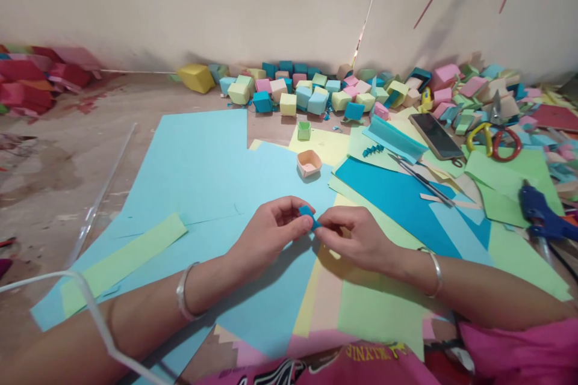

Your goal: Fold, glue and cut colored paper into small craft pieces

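Between the fingertips of both hands is a small folded piece of dark blue paper (307,212). My left hand (276,224) pinches it from the left, thumb on top. From the right, my right hand (354,231) pinches its lower corner with thumb and forefinger. Both hands hover just over light blue paper sheets (203,162). Just beyond the fingers sits an open peach paper box (309,163), and behind it a smaller green paper box (304,130). Part of the blue piece is hidden by the fingers.
Small coloured paper cubes (289,104) line the wall. To the right lie a phone (437,135), scissors (494,139), a pen-like tool (427,183) and a blue glue gun (544,213). A green paper strip (126,261) lies left; a white cable (97,313) crosses my left forearm.
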### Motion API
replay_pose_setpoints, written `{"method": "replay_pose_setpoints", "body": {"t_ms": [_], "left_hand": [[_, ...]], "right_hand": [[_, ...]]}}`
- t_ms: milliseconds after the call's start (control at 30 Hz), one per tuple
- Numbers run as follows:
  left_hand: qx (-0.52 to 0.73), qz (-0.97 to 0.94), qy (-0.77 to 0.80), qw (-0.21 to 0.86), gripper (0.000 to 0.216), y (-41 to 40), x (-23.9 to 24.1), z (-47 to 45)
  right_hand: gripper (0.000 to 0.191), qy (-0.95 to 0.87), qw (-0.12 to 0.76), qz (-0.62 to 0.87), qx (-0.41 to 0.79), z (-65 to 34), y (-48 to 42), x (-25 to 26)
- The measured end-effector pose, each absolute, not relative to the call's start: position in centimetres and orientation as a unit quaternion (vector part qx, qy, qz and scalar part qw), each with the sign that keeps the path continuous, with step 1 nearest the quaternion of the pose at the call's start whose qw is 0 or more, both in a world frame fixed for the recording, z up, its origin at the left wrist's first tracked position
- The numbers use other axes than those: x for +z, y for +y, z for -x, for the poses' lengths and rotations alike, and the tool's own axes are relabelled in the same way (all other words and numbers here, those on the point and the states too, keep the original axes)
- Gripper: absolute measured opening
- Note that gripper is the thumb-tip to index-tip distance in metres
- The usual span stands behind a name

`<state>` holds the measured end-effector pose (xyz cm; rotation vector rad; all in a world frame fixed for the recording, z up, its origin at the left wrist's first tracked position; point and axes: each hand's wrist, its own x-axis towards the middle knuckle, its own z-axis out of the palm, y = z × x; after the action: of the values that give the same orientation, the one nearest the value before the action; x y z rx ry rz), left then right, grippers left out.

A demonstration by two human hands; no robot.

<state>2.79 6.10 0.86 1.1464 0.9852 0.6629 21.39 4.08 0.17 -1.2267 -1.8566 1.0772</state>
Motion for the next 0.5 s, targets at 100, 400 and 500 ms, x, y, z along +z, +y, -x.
{"method": "replay_pose_setpoints", "body": {"t_ms": [100, 400, 500], "left_hand": [[0.314, -0.455, 0.425, 0.716, 0.022, 5.7, 0.4, -3.1], [0.311, -0.535, 0.432, 0.656, 0.013, 5.7, 0.9, -3.0], [0.289, -0.611, 0.437, 0.594, 0.011, 5.7, 1.0, -2.8]], "right_hand": [[0.022, -0.679, 0.368, 0.482, 0.413, -21.2, 4.0, 0.0], [0.016, -0.717, 0.331, 0.475, 0.389, -21.8, 4.5, 0.7], [0.009, -0.714, 0.365, 0.48, 0.356, -22.4, 5.0, 1.0]]}}
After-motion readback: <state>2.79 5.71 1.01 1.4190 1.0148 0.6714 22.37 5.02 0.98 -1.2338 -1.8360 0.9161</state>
